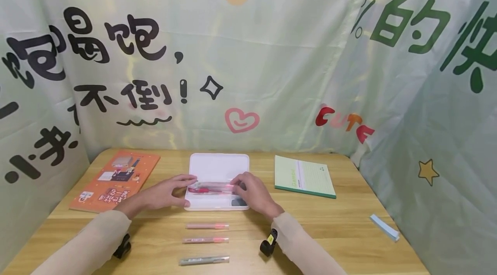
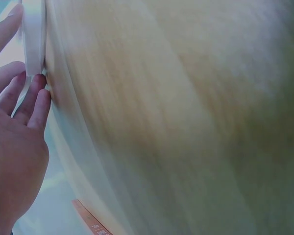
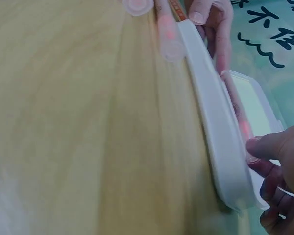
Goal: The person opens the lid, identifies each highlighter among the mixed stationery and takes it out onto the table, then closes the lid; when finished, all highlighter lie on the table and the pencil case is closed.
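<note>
A white pencil case (image 1: pixel 217 207) lies with its lid raised toward the back. My left hand (image 1: pixel 171 193) holds its left end, thumb at the near corner and fingers farther back. With thumb and fingertips, my right hand (image 1: pixel 254 193) pinches the right end of a clear pen with a pink end (image 3: pixel 237 110), level over the case. One left fingertip meets the pen's other end in the right wrist view. A red pen (image 1: pixel 199 190) and a dark block (image 1: pixel 238 202) show in the case. The right fingers partly hide the case's right side.
In front of the case lie two pink-ended pens (image 1: pixel 207 226) (image 1: pixel 206 240) and a grey pen (image 1: pixel 203 260). An orange book (image 1: pixel 116 180) is on the left, a green notebook (image 1: pixel 304 176) on the right. A light-blue strip (image 1: pixel 384 227) lies near the right edge; curtains surround the table.
</note>
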### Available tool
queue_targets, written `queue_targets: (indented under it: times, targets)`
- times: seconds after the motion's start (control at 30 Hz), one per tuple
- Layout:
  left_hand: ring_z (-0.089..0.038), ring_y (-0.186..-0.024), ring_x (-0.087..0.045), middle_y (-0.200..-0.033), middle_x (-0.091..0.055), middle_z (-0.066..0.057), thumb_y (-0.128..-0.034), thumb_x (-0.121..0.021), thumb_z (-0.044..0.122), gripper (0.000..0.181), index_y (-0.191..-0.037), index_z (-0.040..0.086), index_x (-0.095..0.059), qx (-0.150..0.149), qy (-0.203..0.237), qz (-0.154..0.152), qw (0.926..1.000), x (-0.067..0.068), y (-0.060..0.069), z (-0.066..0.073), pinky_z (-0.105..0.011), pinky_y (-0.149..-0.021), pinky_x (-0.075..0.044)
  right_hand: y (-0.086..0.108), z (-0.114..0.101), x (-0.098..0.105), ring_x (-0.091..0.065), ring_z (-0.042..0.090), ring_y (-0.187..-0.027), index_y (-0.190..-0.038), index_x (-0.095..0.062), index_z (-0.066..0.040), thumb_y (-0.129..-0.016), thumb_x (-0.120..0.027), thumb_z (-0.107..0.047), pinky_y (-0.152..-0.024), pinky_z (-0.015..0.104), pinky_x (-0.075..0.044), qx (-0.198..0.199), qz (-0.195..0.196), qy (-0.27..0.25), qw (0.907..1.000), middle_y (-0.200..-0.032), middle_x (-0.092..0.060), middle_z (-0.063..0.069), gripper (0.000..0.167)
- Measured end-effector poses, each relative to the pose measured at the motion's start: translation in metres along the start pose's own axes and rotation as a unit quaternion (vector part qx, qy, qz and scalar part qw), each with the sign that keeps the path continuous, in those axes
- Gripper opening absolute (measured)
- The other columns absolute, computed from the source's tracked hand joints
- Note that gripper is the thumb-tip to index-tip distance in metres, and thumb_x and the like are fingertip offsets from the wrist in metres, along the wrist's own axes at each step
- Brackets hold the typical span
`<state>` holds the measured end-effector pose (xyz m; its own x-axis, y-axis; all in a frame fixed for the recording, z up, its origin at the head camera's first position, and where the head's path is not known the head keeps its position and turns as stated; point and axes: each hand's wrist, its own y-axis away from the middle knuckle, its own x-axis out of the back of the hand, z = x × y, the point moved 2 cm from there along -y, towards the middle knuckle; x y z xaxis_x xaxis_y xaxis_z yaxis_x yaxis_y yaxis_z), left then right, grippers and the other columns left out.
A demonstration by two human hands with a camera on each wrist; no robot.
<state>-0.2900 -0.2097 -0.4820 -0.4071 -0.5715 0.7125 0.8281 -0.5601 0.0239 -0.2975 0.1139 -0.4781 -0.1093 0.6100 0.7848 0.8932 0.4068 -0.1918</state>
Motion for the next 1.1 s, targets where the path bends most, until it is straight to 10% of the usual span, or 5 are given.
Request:
queue_targets:
  times: [0.47, 1.1]
  targets:
    - [-0.056, -0.162, -0.025, -0.176, -0.034, -0.020, -0.0973, -0.083, 0.039, 0.084, -0.166, 0.006, -0.046, -0.002, 0.004, -0.007, 1.0000, 0.000, -0.001, 0.003, -0.079, -0.126, -0.020, 0.040, 0.030, 0.055, -0.050, 0.007, -0.075, -0.113, -0.079, -0.020, -0.103, -0.076, -0.017, -0.065, 0.022, -0.044, 0.015, 0.044, -0.032, 0.9984, -0.099, -0.067, -0.008, 0.011]
    - [-0.056, -0.162, -0.022, -0.177, -0.032, -0.020, -0.0984, -0.081, 0.039, 0.084, -0.166, 0.007, -0.045, 0.010, 0.011, -0.012, 0.9998, 0.000, 0.000, 0.002, -0.082, -0.125, -0.018, 0.111, 0.061, 0.075, -0.050, -0.001, -0.075, -0.110, -0.078, -0.022, -0.105, -0.074, -0.018, -0.063, 0.020, -0.048, 0.059, -0.021, -0.021, 0.9978, -0.099, -0.068, -0.011, 0.008]
